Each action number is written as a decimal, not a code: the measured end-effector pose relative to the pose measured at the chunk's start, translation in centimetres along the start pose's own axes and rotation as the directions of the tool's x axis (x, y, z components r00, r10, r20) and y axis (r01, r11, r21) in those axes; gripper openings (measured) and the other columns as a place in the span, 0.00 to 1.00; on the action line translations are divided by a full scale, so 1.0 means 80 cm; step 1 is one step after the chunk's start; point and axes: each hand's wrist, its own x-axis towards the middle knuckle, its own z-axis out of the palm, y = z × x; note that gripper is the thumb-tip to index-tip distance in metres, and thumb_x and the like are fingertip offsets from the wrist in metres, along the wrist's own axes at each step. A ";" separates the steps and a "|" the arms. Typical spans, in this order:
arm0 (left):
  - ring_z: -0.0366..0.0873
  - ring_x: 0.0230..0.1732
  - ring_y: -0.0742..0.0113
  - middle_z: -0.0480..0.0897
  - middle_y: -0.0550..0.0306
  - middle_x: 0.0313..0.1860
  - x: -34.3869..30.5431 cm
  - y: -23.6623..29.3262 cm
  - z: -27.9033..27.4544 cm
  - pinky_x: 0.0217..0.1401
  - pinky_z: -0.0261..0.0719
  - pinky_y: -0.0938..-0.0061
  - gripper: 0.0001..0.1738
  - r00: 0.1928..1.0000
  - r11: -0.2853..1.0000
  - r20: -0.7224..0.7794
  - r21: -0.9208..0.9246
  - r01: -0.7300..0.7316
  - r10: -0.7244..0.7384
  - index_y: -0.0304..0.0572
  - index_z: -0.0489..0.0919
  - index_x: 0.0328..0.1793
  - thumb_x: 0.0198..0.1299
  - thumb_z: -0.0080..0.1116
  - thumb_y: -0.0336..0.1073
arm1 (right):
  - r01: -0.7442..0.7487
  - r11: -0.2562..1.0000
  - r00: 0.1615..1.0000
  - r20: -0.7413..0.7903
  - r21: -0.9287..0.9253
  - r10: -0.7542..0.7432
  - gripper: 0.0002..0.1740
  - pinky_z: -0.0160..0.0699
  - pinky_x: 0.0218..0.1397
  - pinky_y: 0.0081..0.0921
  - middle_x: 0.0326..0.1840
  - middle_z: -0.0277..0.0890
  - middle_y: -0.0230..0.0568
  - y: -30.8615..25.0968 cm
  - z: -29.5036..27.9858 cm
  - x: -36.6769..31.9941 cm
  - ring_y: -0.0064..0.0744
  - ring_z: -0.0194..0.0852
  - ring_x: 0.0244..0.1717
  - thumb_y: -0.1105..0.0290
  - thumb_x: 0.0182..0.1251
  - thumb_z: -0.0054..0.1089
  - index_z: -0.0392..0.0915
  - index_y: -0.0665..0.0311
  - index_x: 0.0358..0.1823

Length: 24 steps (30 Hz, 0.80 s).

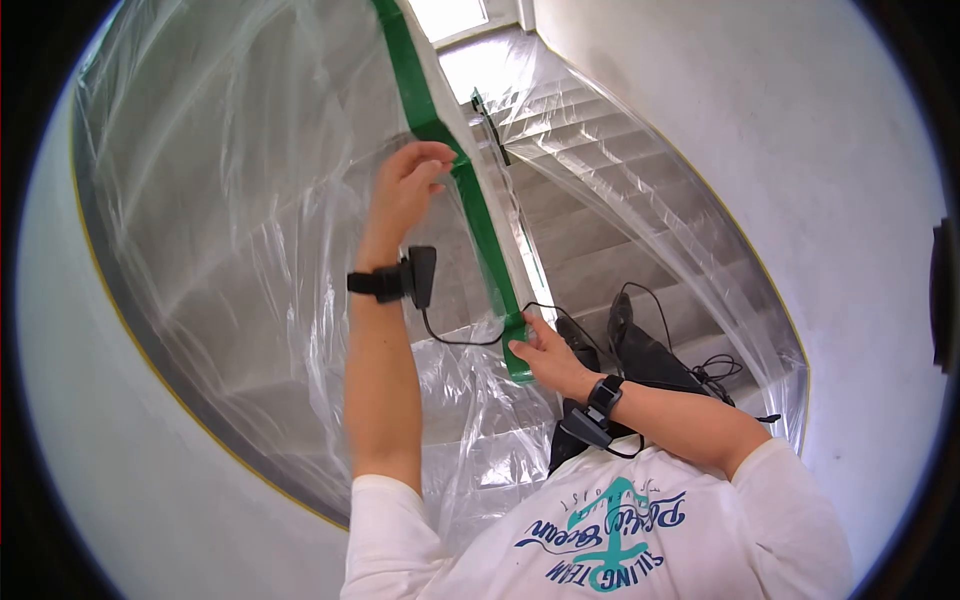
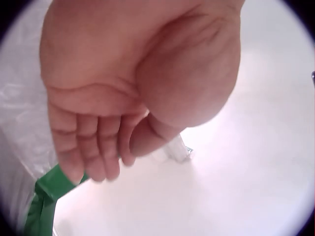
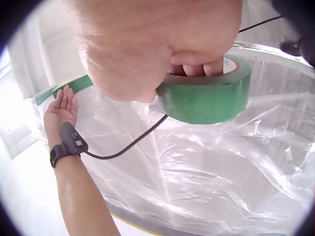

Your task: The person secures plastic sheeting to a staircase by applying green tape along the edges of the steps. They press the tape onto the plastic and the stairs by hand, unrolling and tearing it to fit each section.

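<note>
My right hand [image 1: 550, 362] grips a roll of green tape [image 3: 209, 98], fingers through its core and thumb against the outside. From the roll, a strip of green tape [image 1: 487, 235] runs up along a long pale edge beside clear plastic sheeting [image 1: 270, 260]. Farther up that strip is my left hand [image 1: 405, 190], its fingertips right at the tape. Its fingers look extended and lie side by side in the left wrist view, where a bent piece of green tape [image 2: 54, 184] shows just behind them. The plastic hangs below both hands in the right wrist view.
Right of the taped edge, a staircase [image 1: 570, 220] curves down, partly under more plastic sheeting [image 1: 640, 200]. White walls [image 1: 820, 150] flank both sides. A black cable [image 1: 465, 343] hangs from the left wrist camera. My legs [image 1: 650, 350] are on the steps, near a coiled cable [image 1: 718, 370].
</note>
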 end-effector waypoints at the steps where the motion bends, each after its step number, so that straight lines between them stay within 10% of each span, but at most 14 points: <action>1: 0.80 0.60 0.65 0.84 0.52 0.55 0.002 0.011 -0.011 0.57 0.77 0.71 0.17 0.985 0.989 0.148 0.132 0.074 -0.093 0.39 0.81 0.58 0.67 0.51 0.34 | 0.002 1.000 1.000 0.013 -0.013 -0.002 0.30 0.69 0.31 0.21 0.29 0.75 0.31 -0.001 0.002 0.000 0.18 0.70 0.28 0.67 0.72 0.59 0.61 0.64 0.72; 11: 0.83 0.49 0.68 0.87 0.56 0.47 0.006 -0.006 -0.009 0.56 0.77 0.73 0.17 0.986 0.936 -0.090 -0.314 -0.158 0.137 0.35 0.81 0.55 0.62 0.54 0.32 | -0.072 0.997 0.997 0.025 0.014 0.071 0.34 0.75 0.43 0.21 0.42 0.80 0.35 0.020 -0.001 0.005 0.20 0.77 0.39 0.68 0.75 0.57 0.55 0.63 0.77; 14: 0.82 0.54 0.62 0.86 0.53 0.51 0.007 0.014 -0.015 0.59 0.76 0.67 0.20 0.864 0.908 -0.318 -0.025 -0.418 0.389 0.36 0.80 0.57 0.58 0.65 0.33 | -0.106 0.994 0.992 0.073 0.032 0.103 0.32 0.74 0.41 0.20 0.41 0.80 0.33 0.008 -0.005 0.007 0.19 0.76 0.38 0.69 0.75 0.57 0.57 0.63 0.76; 16: 0.77 0.64 0.53 0.81 0.49 0.61 0.010 0.024 -0.011 0.67 0.71 0.57 0.34 0.580 0.242 -0.001 0.909 -0.338 0.815 0.38 0.77 0.63 0.49 0.76 0.40 | -0.082 0.993 0.996 0.042 0.081 0.079 0.31 0.74 0.41 0.19 0.39 0.79 0.31 0.018 -0.003 0.011 0.18 0.76 0.37 0.69 0.75 0.57 0.58 0.62 0.75; 19: 0.70 0.70 0.46 0.75 0.47 0.68 0.026 0.014 0.012 0.72 0.65 0.48 0.46 0.675 -0.005 0.110 0.988 -0.154 0.729 0.41 0.73 0.69 0.41 0.79 0.47 | -0.039 0.991 0.999 0.002 0.126 0.039 0.31 0.68 0.30 0.19 0.28 0.74 0.28 0.019 0.001 0.013 0.15 0.68 0.27 0.67 0.72 0.59 0.60 0.67 0.73; 24: 0.68 0.71 0.43 0.72 0.46 0.72 0.052 -0.013 0.001 0.73 0.62 0.44 0.50 0.714 0.038 0.150 0.970 -0.240 0.683 0.43 0.69 0.73 0.44 0.77 0.53 | -0.011 1.000 1.000 -0.027 0.028 0.012 0.30 0.70 0.32 0.20 0.27 0.74 0.29 0.022 -0.001 0.011 0.16 0.70 0.28 0.66 0.70 0.61 0.65 0.64 0.71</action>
